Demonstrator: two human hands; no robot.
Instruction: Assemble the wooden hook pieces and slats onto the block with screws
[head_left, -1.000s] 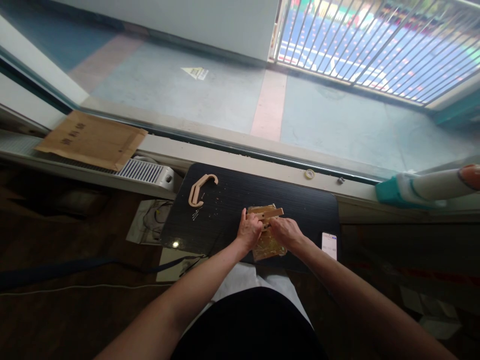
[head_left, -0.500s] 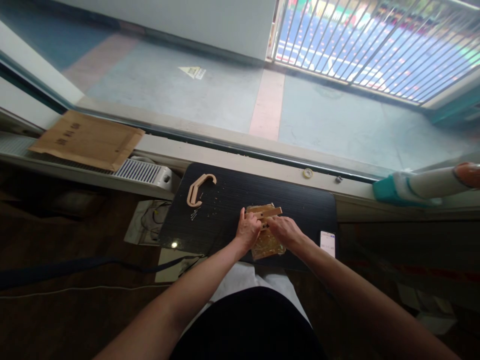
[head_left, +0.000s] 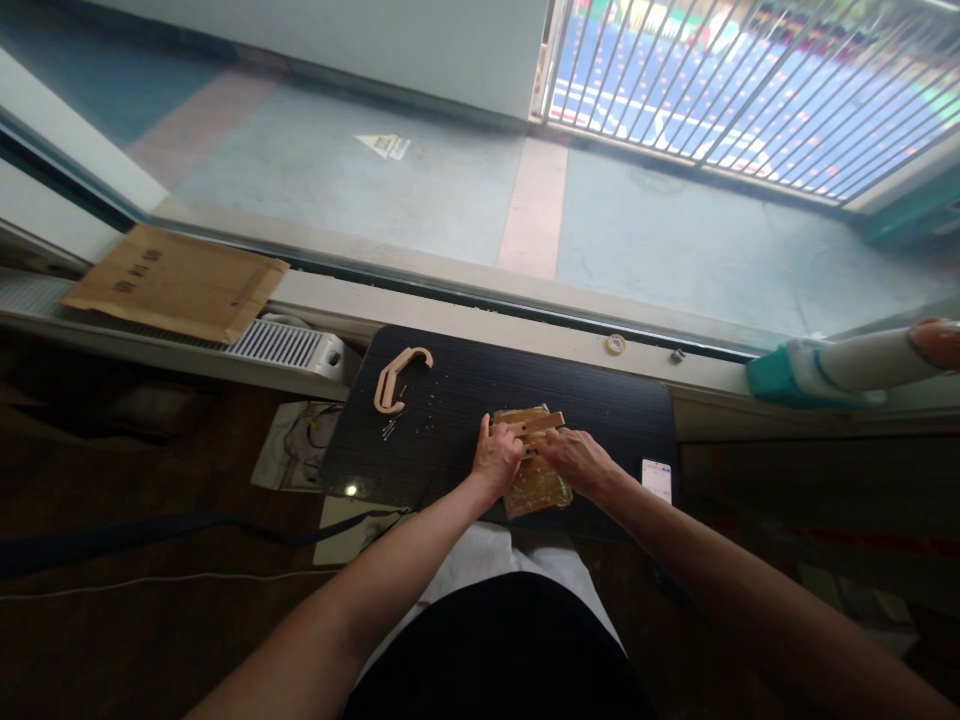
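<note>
At the front middle of the dark table [head_left: 465,390], my left hand [head_left: 497,458] is closed on the left end of a light wooden piece [head_left: 541,423] that has dark holes. My right hand [head_left: 576,458] is closed at the right side of the same work, its fingertips pinched near a dark spot; whatever they hold is too small to make out. Beneath both hands lies a flat block wrapped in shiny yellowish tape [head_left: 536,490]. To the left rests a curved wooden part with hooked ends [head_left: 388,385], and several screws [head_left: 388,430] lie close to it.
A phone [head_left: 656,480] lies at the table's right edge. On the window sill sit a tape roll [head_left: 615,345] and a small dark object [head_left: 678,356]. A brown envelope [head_left: 180,285] covers part of the radiator [head_left: 289,345] at the left. Glass borders the table's far side.
My right hand has shifted very slightly beside the wooden piece, its fingers turned a little. My left hand keeps its hold, and the things on the table stay where they were.
</note>
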